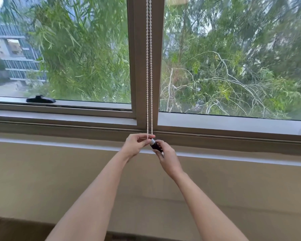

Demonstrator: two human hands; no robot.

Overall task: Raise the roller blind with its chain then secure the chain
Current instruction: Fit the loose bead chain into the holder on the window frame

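Two strands of white beaded blind chain [149, 66] hang straight down the beige central window post [142, 58], their top cut off by the upper edge of the view. The roller blind itself is out of sight, apart from a pale strip at the top right that may be its bottom edge. Just below the sill [233, 131], the left hand [137, 145] pinches the chain's lower end between thumb and fingertips. The right hand [167, 157] grips a small dark chain holder with a white cap [154, 145], touching the chain's loop. The fingers hide how chain and holder meet. Along the left pane's bottom edge lies a black window handle [40, 100].
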